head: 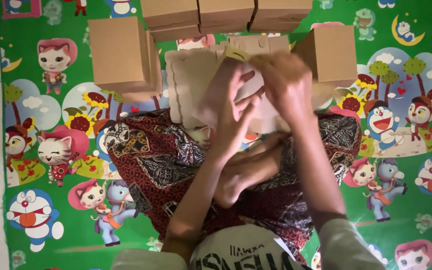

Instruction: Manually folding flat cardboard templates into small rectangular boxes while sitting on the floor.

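Left hand (pixel 233 107) and right hand (pixel 286 85), fingers pinching flat tan carton blank (pixel 196 85); folded brown boxes (pixel 121 52) around

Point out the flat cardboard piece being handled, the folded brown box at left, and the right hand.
Flat scalloped cardboard piece (pixel 188 82): head view, bare left part.
Folded brown cardboard box (pixel 121 52): head view, top face.
Right hand (pixel 286 85): head view, back of hand.

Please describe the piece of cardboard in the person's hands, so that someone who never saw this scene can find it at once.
Start at the green cartoon mat and go to its top middle, where brown boxes stand around the seated person. In front of them, the left hand and right hand hold the flat card. Unlike the folded boxes, it is an unfolded pale sheet with scalloped edges.
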